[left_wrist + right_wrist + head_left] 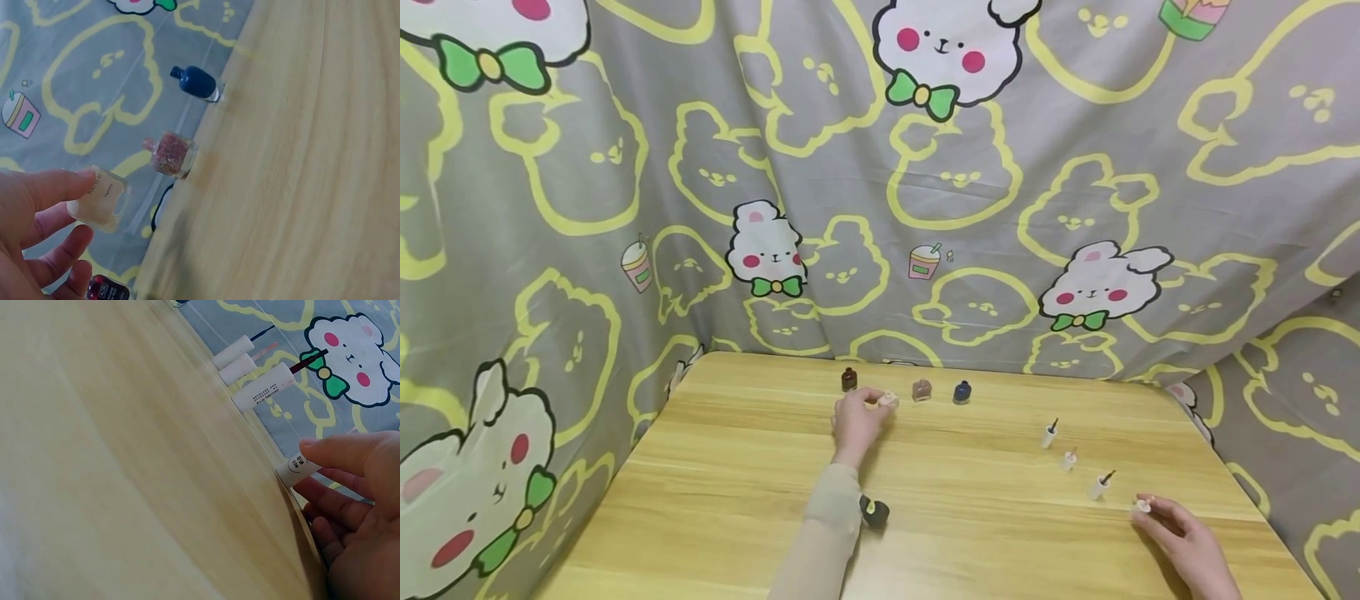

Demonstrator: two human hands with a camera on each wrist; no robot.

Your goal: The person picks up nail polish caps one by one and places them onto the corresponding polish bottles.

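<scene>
My left hand [856, 421] pinches a pale cream nail polish bottle [100, 203] between thumb and fingers, near the table's back edge. A dark red nail polish bottle [848, 381] stands to its left, partly behind the fingers in the left wrist view. To its right are a glittery pink nail polish bottle [171, 154] and a blue one [199, 83], both uncapped. Over at the right side, my right hand [1187, 537] pinches a white nail polish cap [297, 469] at the tabletop, its brush end mostly hidden by the fingers.
Three white brush caps stand brush-up in a slanting row: one with a dark brush [1048, 435], a smaller-looking pinkish one [1069, 460], and another dark one [1101, 486]. A small black item [875, 512] shows beside my left sleeve. A patterned curtain [850, 183] hangs behind the wooden table [985, 533].
</scene>
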